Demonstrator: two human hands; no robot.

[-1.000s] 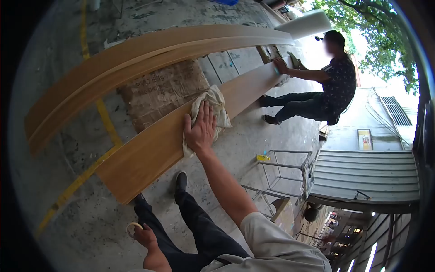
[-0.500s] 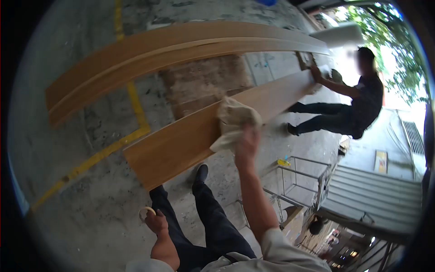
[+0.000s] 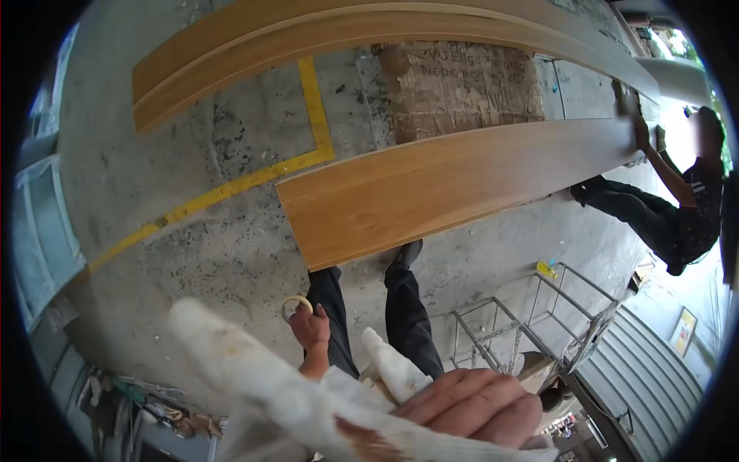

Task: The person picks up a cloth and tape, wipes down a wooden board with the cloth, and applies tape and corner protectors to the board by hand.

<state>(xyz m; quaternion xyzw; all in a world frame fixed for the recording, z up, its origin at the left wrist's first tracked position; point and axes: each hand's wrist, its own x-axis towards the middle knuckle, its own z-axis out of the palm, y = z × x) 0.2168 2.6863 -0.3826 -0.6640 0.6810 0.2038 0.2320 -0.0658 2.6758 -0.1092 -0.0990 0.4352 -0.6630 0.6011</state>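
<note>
A roll of tape (image 3: 296,308) hangs in my left hand (image 3: 311,331), whose fingers close on it beside my leg. Close to the camera, my right hand (image 3: 477,408) has its fingers wrapped round a bunched white cloth (image 3: 285,385) with brown stains. The cloth is off the wood and hides part of my body. Beyond my feet lies a long wood-coloured board (image 3: 431,185), its near end above my shoes. A second long board (image 3: 323,31) with a raised ridge runs behind it. At the far right a co-worker (image 3: 693,200) has a hand at the first board's far end.
Flattened brown cardboard (image 3: 462,85) lies on the floor between the boards. A yellow line (image 3: 231,185) crosses the concrete at left. Metal frames (image 3: 554,300) and a corrugated panel (image 3: 639,377) stand at right, with a yellow object (image 3: 546,269) nearby. Clutter (image 3: 173,416) is at lower left.
My right hand has lifted the cloth off the board and brought it close to my body. The view has swung, so boards and co-worker appear farther right. My left hand still holds the tape.
</note>
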